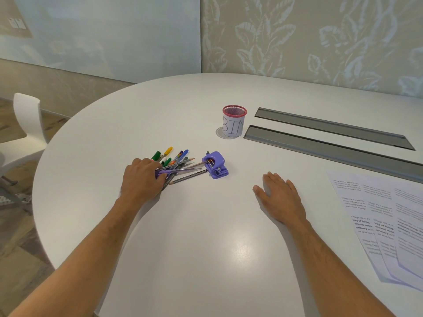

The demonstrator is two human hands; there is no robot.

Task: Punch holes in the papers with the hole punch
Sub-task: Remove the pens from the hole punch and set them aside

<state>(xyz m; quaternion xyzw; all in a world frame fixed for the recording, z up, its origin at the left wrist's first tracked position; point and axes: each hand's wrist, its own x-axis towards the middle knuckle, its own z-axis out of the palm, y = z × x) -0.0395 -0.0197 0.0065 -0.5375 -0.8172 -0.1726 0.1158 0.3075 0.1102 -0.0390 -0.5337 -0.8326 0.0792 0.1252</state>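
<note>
A small purple hole punch (215, 165) stands on the white table a little past the middle. A pile of pens and pencils (177, 167) lies just left of it, with pencil tips touching the punch. My left hand (142, 179) rests on the near end of that pile, fingers curled over several of them. My right hand (278, 196) lies flat on the table, palm down, fingers apart, holding nothing, to the right of the punch and nearer to me. Several printed papers (386, 225) lie fanned at the right edge.
A red mesh cup labelled BIN (234, 121) stands beyond the punch. Two long grey cable slots (332, 145) run across the table's right side. A white chair (27, 133) is off the left edge of the round table (206, 248).
</note>
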